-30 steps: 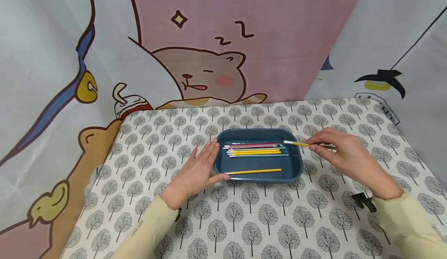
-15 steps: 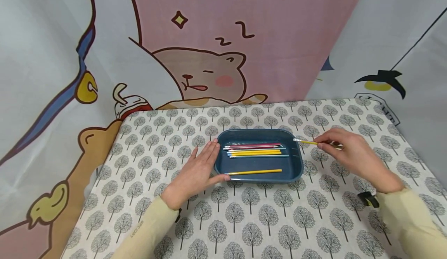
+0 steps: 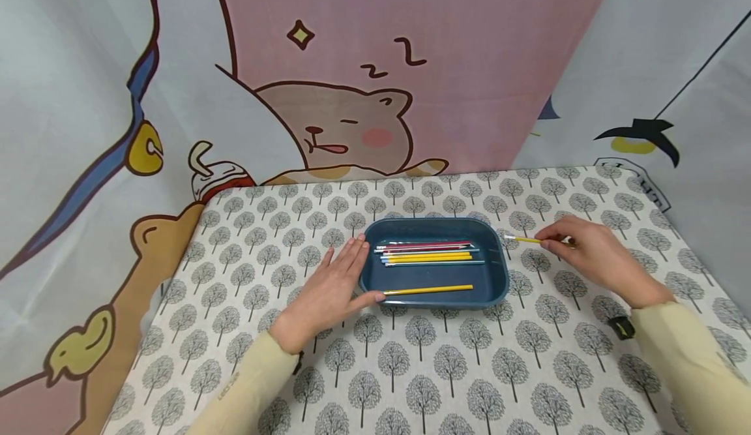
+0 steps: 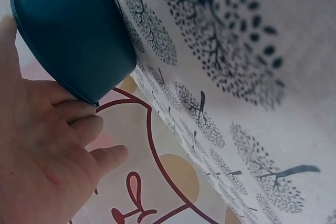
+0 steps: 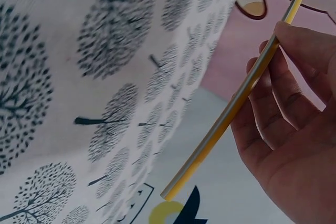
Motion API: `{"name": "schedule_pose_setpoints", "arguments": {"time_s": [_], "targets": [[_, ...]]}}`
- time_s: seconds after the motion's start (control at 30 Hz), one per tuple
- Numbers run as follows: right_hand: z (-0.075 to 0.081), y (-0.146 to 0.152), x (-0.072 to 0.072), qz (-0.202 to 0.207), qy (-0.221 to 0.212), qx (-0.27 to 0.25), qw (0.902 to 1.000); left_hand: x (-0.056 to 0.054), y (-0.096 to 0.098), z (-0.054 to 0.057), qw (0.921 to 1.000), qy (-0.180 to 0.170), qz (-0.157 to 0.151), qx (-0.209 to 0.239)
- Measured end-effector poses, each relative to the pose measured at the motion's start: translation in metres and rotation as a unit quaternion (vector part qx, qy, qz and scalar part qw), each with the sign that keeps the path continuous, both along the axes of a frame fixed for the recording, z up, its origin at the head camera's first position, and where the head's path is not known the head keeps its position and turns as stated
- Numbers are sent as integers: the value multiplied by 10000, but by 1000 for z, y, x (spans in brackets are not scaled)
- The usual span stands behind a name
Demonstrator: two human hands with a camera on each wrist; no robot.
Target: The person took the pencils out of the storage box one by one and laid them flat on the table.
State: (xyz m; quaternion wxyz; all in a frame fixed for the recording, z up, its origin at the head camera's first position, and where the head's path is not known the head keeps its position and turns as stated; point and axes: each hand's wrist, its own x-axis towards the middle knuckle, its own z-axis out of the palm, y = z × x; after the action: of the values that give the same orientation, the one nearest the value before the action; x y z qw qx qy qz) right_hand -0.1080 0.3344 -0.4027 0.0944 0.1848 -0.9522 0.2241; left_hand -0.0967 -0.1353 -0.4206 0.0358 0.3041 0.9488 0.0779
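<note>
Pinching slim pencil (image 5: 230, 105), right hand (image 3: 601, 260) near smooth round-cornered tray (image 3: 437, 276)

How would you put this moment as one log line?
left hand: touching left end of blue tray | right hand: pinching yellow pencil, outside blue tray | blue tray: on tree-print cloth, more pencils inside

Tray (image 3: 434, 274) on the tablecloth (image 3: 419, 363), between left hand (image 3: 328, 288) and right hand (image 3: 592, 252)
Inside, a pencil bunch (image 3: 431, 258) behind, a lone pencil (image 3: 431, 289) in front; the held pencil (image 3: 527, 240) right of the tray.
</note>
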Motion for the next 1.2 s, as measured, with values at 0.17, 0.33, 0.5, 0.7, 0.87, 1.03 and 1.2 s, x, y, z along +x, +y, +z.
{"name": "schedule_pose_setpoints", "arguments": {"time_s": [0.17,0.33,0.5,0.7,0.87,1.03,1.2], "targets": [[-8,4,-7,-68,-262,164,9995,-2,-4,-1,9998,89,-20,154],[-12,3,-16,-121,-663,374,9970,-4,-7,0,9996,251,-103,105],[-19,4,-23,-43,-982,400,9944,-4,-8,0,9992,354,-194,47],[-26,5,-29,83,-979,471,9940,-4,-7,-1,9991,375,-209,44],[-28,5,-32,41,-1163,552,9917,-4,-7,-1,9991,377,-210,51],[-30,5,-34,25,-1285,571,9901,-5,-6,-1,9989,400,-220,67],[-31,5,-34,-12,-1399,580,9885,-5,-6,-1,9989,390,-245,88]]}}
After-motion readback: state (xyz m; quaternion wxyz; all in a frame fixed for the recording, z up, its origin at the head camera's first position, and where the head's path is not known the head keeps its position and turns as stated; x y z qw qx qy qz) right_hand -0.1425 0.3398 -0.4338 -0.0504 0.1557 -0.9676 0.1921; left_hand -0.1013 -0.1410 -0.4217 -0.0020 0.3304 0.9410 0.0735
